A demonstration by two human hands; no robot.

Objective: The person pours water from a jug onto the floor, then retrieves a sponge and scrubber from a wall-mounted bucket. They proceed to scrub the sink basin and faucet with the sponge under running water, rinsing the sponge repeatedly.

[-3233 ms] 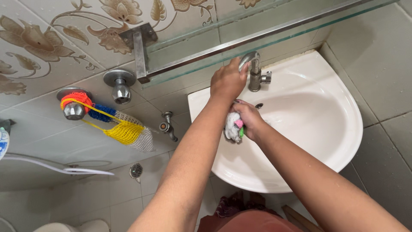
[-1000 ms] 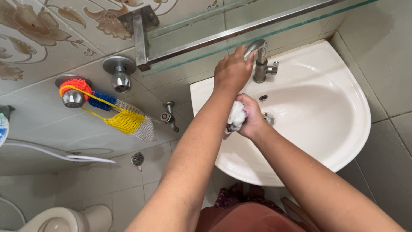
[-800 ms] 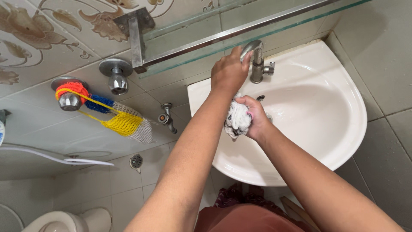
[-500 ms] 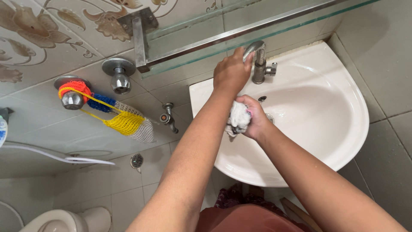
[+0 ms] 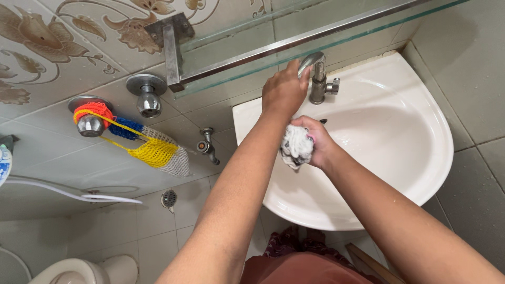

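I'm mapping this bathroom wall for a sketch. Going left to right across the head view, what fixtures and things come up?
Round chrome wall knob wrapped in orange netting → yellow mesh bag → small chrome wall spout → left hand on the chrome basin tap → white ceramic corner sink.

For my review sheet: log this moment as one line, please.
left hand: on tap | right hand: grip shut on soapy scrubber | over white basin | net bag hangs on wall valve
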